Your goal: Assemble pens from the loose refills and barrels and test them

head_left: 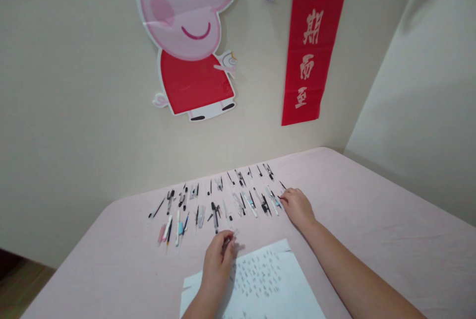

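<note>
My left hand [218, 254] is closed above the top edge of a written sheet of paper [297, 284]. A small clear plastic piece [236, 232] sticks out from its fingertips; the rest of it is hidden. At the right end of the rows of pen parts, my right hand [297, 205] pinches a small dark pen part [280, 197], mostly covered by the fingers. Just beyond that hand lies a thin dark refill [282, 185]. Near the left hand are a disassembled black pen [214, 216] and a small black cap [230, 218].
Taken-apart pens lie in two rows on the pink sheet [122, 259], among them a white pen [177, 227] and a pink piece [161, 234] at the left. Behind stands a wall with a pig cutout [197, 81] and a red banner [308, 51].
</note>
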The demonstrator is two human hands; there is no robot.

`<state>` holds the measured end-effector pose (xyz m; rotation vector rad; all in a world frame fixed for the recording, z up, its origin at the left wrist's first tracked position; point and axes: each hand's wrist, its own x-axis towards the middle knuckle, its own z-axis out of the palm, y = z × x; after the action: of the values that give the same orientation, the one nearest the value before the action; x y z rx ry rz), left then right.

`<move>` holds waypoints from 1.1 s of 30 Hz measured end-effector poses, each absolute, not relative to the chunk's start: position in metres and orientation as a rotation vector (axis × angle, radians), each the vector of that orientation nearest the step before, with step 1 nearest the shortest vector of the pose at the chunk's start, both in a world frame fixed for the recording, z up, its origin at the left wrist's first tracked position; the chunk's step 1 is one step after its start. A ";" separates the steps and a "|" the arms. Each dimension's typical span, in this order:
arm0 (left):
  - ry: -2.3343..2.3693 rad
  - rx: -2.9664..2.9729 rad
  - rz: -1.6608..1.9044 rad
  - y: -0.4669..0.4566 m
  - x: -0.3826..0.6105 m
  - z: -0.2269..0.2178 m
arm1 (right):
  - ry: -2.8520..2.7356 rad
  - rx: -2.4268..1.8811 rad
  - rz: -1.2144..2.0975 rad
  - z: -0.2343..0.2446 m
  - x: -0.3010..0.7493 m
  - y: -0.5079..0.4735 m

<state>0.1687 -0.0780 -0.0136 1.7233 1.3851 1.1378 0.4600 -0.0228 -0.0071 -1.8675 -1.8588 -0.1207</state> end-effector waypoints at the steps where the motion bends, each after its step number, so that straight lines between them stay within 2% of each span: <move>1: 1.382 1.737 1.134 -0.078 0.168 -0.014 | -1.820 -1.854 -0.114 -0.007 0.460 -0.024; 6: 1.390 1.825 1.111 -0.078 0.168 -0.013 | -1.694 -1.532 0.066 -0.003 0.444 -0.030; 13: 1.411 1.903 1.082 -0.078 0.169 -0.010 | -1.834 -1.074 0.592 0.006 0.390 -0.049; 33: 1.343 2.075 0.958 -0.082 0.171 0.000 | -1.883 -1.056 0.835 0.015 0.366 -0.067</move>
<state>0.1715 -0.0819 0.0000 2.0753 1.3429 0.9580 0.3657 -0.0673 0.0155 -1.0564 -1.8831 0.8349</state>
